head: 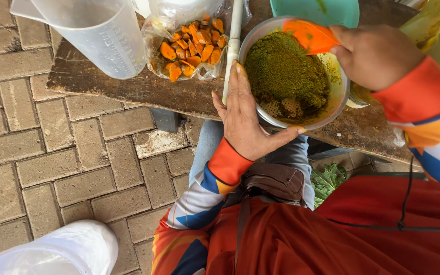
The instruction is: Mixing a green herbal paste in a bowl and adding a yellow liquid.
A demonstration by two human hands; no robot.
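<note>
A metal bowl [339, 97] full of green-brown ground paste [286, 74] sits on a dark wooden bench. My left hand [243, 119] cups the bowl's near-left rim, fingers apart and thumb stretched under the edge. My right hand [375, 53] grips an orange plastic scoop [309, 35] that dips into the paste at the bowl's far side. Both arms wear orange, blue and white sleeves.
A clear plastic bag of orange turmeric pieces [192, 48] lies left of the bowl, beside a clear measuring jug [100, 35]. A white pipe [234, 40] runs between bag and bowl. A teal bowl [317, 11] stands behind. Brick paving and a white container [62, 252] lie below left.
</note>
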